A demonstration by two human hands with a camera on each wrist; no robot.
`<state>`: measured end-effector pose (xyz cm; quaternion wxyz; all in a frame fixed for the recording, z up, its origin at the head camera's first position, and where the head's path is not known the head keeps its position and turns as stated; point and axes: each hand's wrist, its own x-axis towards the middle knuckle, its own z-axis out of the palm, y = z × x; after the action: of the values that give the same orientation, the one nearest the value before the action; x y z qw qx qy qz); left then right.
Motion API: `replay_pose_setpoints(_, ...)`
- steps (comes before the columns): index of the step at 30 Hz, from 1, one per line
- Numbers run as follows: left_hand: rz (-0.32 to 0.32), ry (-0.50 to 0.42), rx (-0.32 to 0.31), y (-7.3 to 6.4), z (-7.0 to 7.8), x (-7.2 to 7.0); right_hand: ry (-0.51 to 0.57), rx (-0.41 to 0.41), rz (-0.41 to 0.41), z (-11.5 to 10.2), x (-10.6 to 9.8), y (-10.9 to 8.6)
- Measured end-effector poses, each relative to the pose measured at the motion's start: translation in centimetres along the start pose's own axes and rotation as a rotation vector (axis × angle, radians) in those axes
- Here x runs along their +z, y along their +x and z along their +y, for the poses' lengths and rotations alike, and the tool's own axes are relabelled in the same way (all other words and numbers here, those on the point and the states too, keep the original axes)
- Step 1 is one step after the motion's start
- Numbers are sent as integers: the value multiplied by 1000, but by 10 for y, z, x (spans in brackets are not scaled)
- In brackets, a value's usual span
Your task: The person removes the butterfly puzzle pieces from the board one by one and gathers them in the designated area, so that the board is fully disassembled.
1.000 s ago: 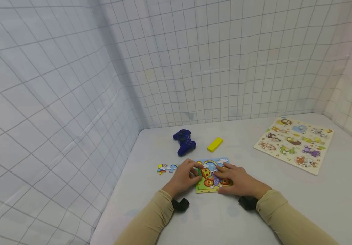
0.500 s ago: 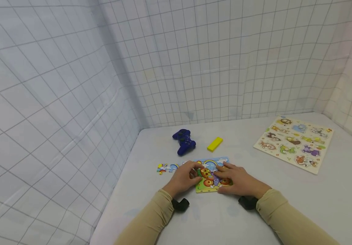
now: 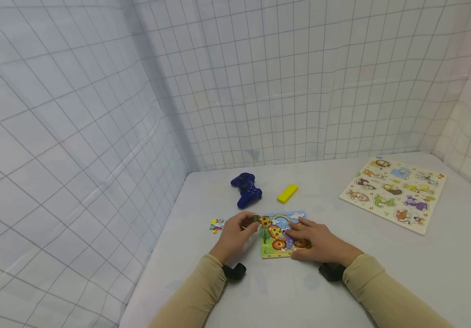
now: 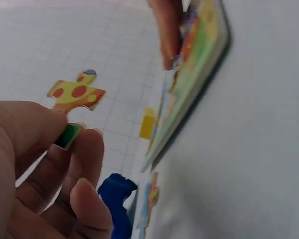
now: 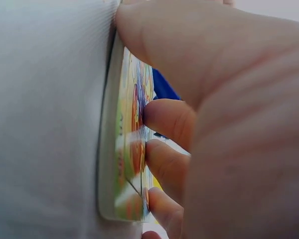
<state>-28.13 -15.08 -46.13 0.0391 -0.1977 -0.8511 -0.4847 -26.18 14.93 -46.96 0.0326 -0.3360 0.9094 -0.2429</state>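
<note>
My left hand pinches a jigsaw piece between thumb and fingers. The piece is yellow and orange with red spots and a green corner, and is held up at the left edge of the puzzle board. Butterfly-like figures and a rainbow are printed on that board. My right hand rests flat over its right side, fingertips touching the picture and thumb at the near edge. Left of my left hand lies a loose jigsaw piece with a yellow and blue print.
Behind the board are a blue game controller and a yellow block. A large animal peg puzzle lies at the back right. Gridded white cloth walls enclose the table at the left, back and right.
My left hand has lifted the spotted jigsaw piece off the board's left side and shifted left, uncovering a printed tree and hiding a rainbow piece on the table. My right hand stays put.
</note>
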Motion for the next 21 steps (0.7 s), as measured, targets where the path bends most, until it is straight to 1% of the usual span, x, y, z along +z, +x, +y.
replay_pose_setpoints(4, 35, -45, -140, -10, -2, -29, -3, -3, 3, 2, 2, -1)
replay_pose_setpoints(6, 50, -37, -209, -16, -7, -45, -8, 2, 1, 1, 1, -1)
replay_pose_setpoints(9, 54, 30, -302, -27, -14, -68, -17, 8, -1, -1, -1, -1)
replay_pose_setpoints(12, 42, 99, -393, -38, -20, -84, -16, 14, -6, -2, -2, 0)
replay_pose_setpoints(14, 34, 142, -431, -43, -23, -91, -15, 19, -10, -1, -1, 0)
replay_pose_setpoints(16, 24, 168, -466, -47, -25, -95, -12, 23, -12, -1, -1, 0)
replay_pose_setpoints(21, 15, 223, -500, -49, -25, -94, -9, 14, -12, -1, -1, 1)
